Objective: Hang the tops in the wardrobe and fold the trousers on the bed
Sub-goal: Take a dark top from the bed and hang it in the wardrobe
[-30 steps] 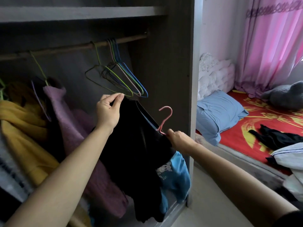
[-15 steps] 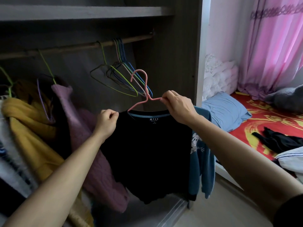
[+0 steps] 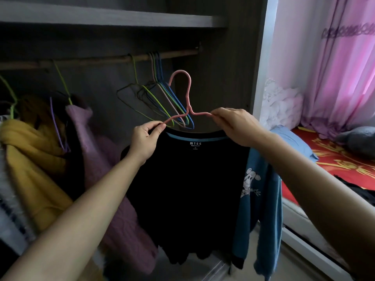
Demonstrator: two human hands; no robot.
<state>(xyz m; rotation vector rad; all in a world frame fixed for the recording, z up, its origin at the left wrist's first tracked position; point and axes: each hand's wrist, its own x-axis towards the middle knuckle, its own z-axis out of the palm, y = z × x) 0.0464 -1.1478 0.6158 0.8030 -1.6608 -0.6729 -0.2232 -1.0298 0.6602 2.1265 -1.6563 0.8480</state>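
Left hand (image 3: 145, 141) and right hand (image 3: 236, 126) pinch the pink hanger (image 3: 187, 98) arms, black top (image 3: 188, 179) draped; advise keeping it level and seating the hook fully over the rail (image 3: 101, 59).

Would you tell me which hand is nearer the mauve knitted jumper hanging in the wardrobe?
Left. The left hand, pinching the pink wire hanger, is just right of the mauve knitted jumper; the right hand grips the hanger's other end, further right.

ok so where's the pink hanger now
Centre of the head view: the left hand and right hand pinch the pink hanger by its arms, black top hanging from it, hook below the rail, right of the empty hangers.
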